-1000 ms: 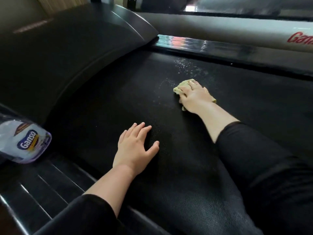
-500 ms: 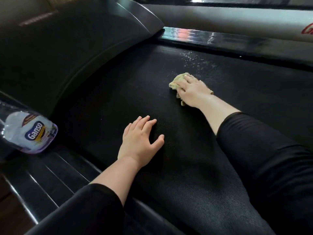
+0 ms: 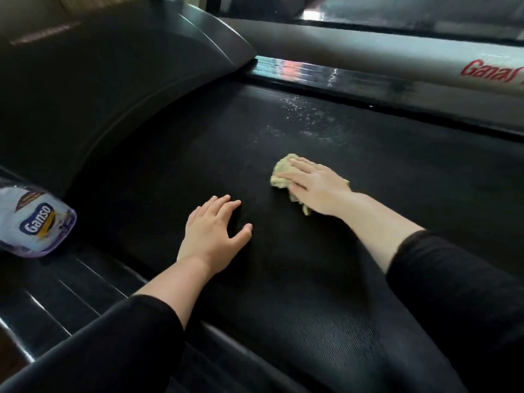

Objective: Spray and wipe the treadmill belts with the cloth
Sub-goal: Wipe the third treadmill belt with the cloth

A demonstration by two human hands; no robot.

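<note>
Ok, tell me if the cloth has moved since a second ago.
Yes: the cloth has slid nearer the camera, away from the spray droplets.

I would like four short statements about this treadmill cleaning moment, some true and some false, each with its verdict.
1. The right hand presses a cloth onto the treadmill belt. True.
2. The left hand holds the bottle. False: it rests flat on the belt, and the Ganso-labelled bottle is apart from it at the left.
3. White droplets lie on the belt beyond the cloth. True.
4. The cloth is blue. False: it is pale yellow.
</note>
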